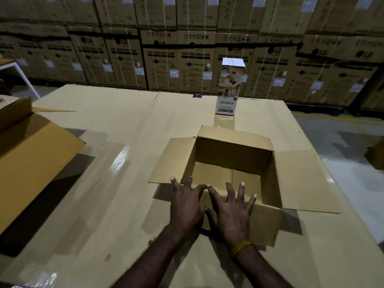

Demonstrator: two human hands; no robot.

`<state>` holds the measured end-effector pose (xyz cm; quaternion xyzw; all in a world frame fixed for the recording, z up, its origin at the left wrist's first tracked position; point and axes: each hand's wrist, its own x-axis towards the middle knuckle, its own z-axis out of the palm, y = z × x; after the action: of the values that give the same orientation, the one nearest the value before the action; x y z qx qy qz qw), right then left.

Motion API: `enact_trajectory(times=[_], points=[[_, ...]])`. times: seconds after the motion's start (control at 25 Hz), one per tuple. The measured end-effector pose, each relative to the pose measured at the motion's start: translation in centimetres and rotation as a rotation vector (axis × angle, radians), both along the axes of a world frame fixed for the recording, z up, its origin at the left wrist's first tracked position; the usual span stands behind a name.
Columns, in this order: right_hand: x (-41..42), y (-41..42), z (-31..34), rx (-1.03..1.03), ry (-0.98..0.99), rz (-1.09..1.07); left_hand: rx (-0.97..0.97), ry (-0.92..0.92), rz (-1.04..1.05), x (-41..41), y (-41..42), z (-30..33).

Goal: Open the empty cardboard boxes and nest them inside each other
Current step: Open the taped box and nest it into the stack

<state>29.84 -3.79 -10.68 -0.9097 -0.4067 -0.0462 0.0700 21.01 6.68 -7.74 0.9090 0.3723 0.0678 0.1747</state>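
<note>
Both hands (209,210) pressed with spread fingers on the open box's (232,163) near flap, which perhaps could crease.

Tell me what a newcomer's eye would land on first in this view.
First, the open cardboard box at centre, flaps spread, nothing visible inside, with the left hand and right hand pressing flat with spread fingers on its near flap. Behind it stands a tall white printed carton, upright on the cardboard-covered worktop. A wall of stacked washing machine cartons fills the background.

Open brown cardboard box (232,154), flaps splayed outward, upright on cardboard-covered surface (116,183)
</note>
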Motion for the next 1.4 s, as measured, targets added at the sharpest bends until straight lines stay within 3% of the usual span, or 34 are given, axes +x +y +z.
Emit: enact_trajectory(times=[0.24, 0.44, 0.64, 0.88, 1.16, 1.4], points=[[0.8, -2.1, 0.8, -0.051, 0.072, -0.133, -0.030, 0.064, -0.055, -0.5, 0.9, 0.2], [3.2, -6.1, 0.8, 0.048, 0.123, -0.235, 0.048, -0.132, -0.057, -1.7, 1.0, -0.8], [4.1, -8.0, -0.4, 0.341, 0.168, -0.149, -0.008, -0.317, 0.010, -1.4, 0.3, -1.7], [3.6, -8.0, -0.4, 0.320, 0.106, -0.159, 0.000, -0.371, 0.039, -1.7, -0.8, -1.8], [-2.6, -7.9, -0.8, 0.326, 0.085, -0.118, 0.063, -0.494, 0.147, -8.7, -2.6, -1.2], [-12.4, -4.7, 1.8, 0.502, 0.075, 0.019, 0.147, -0.504, 0.275, -19.8, -0.7, 3.1]])
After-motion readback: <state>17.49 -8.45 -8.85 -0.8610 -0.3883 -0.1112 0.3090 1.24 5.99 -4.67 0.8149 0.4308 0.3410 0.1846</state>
